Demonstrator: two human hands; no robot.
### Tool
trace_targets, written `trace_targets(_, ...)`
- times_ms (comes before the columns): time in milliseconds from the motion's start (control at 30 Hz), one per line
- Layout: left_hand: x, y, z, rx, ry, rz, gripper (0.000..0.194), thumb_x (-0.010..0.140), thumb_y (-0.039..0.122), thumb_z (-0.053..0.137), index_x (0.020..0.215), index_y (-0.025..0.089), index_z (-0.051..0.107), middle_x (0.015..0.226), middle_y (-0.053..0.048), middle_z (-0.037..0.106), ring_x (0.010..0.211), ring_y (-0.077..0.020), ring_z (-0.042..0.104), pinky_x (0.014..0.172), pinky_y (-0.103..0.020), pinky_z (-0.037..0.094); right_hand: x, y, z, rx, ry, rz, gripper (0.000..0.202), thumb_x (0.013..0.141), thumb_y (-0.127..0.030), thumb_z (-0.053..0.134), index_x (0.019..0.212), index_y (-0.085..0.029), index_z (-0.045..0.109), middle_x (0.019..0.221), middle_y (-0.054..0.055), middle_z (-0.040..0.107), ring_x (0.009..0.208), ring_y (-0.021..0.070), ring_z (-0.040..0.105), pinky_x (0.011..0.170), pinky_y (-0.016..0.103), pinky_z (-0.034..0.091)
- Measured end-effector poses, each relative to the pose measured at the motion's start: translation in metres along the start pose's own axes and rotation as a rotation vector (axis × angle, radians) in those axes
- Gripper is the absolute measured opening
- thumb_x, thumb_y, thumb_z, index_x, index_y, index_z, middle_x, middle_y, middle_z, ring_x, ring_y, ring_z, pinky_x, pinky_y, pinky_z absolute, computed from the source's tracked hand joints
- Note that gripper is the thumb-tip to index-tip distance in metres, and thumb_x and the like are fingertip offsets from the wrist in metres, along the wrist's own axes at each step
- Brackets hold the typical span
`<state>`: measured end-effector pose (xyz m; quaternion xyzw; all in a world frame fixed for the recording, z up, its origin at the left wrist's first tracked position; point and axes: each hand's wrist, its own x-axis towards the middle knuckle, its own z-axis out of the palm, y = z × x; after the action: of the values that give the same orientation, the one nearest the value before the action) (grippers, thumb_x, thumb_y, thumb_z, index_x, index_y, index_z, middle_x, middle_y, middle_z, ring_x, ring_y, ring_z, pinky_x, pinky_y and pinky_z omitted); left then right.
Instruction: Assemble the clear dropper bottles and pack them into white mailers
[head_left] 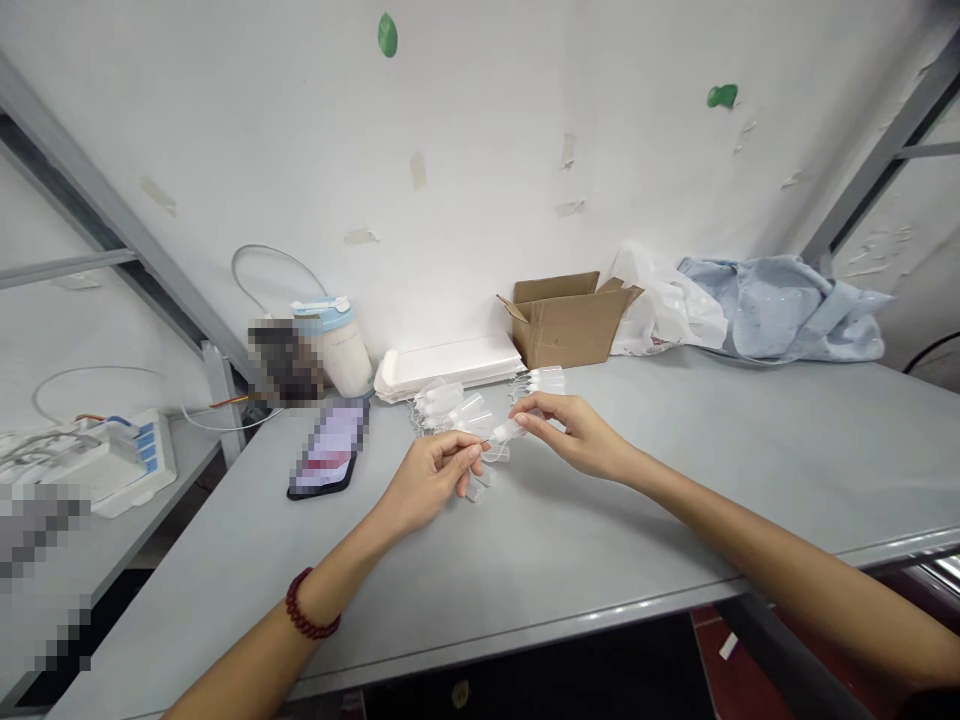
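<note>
Near the middle of the grey table [600, 560], my right hand [562, 432] pinches a small whitish translucent piece [507, 430]. My left hand [435, 475] is closed just left of it, fingertips pressed together by a thin string or wire at the piece's end. Behind my left hand lies a pile of similar translucent pieces [442, 400] with thin strings. A smaller group of them [546, 380] sits behind my right hand, in front of the cardboard box. A few more pieces [480, 482] lie beside my left fingertips, partly hidden by them.
Along the wall stand a lidded cup [346, 355], a white stack [457, 365], an open cardboard box [574, 325], a white plastic bag [664, 305] and a light blue bag [787, 305]. A phone [330, 445] lies at left. Farther left is a power strip [142, 465] with cables.
</note>
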<state>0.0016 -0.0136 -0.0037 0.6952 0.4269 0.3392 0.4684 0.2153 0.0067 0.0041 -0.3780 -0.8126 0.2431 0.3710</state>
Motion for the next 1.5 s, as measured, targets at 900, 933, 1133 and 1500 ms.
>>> trace_targets(900, -0.010, 0.000, 0.009, 0.190, -0.016, 0.030, 0.023, 0.085, 0.029, 0.046, 0.079, 0.013, 0.062, 0.066, -0.001, 0.059, 0.046, -0.0075, 0.047, 0.050, -0.021, 0.039, -0.007, 0.001, 0.015, -0.197, -0.029, -0.262, 0.021, 0.094, -0.024, 0.034, 0.089, -0.017, 0.053, 0.077, 0.006, 0.062, 0.066, 0.0151, 0.055, 0.061, 0.027, 0.043)
trace_targets(933, -0.010, -0.001, 0.010, 0.194, -0.023, 0.028, 0.023, 0.086, 0.028, 0.045, 0.079, 0.013, 0.061, 0.066, 0.000, 0.059, 0.047, -0.0074, 0.047, 0.050, -0.021, 0.039, -0.007, 0.002, 0.015, -0.194, -0.031, -0.268, 0.021, 0.094, -0.023, 0.034, 0.089, -0.017, 0.053, 0.077, 0.006, 0.062, 0.066, 0.0149, 0.055, 0.060, 0.026, 0.043)
trace_targets(1133, -0.010, -0.003, 0.012, 0.194, -0.028, 0.006, 0.022, 0.085, 0.028, 0.045, 0.077, 0.014, 0.060, 0.066, 0.000, 0.059, 0.046, -0.0075, 0.047, 0.049, -0.021, 0.038, -0.009, 0.005, 0.020, -0.180, -0.020, -0.283, 0.021, 0.093, -0.023, 0.035, 0.091, -0.015, 0.054, 0.076, 0.007, 0.061, 0.066, 0.0148, 0.056, 0.060, 0.026, 0.043)
trace_targets(1500, -0.007, 0.001, 0.010, 0.141, -0.029, -0.009, 0.021, 0.081, 0.029, 0.051, 0.090, 0.013, 0.061, 0.067, -0.001, 0.059, 0.049, -0.0084, 0.049, 0.051, -0.023, 0.044, -0.004, 0.002, 0.013, -0.184, -0.029, -0.250, 0.021, 0.093, -0.024, 0.038, 0.089, -0.015, 0.057, 0.075, 0.005, 0.062, 0.065, 0.0140, 0.055, 0.062, 0.026, 0.043)
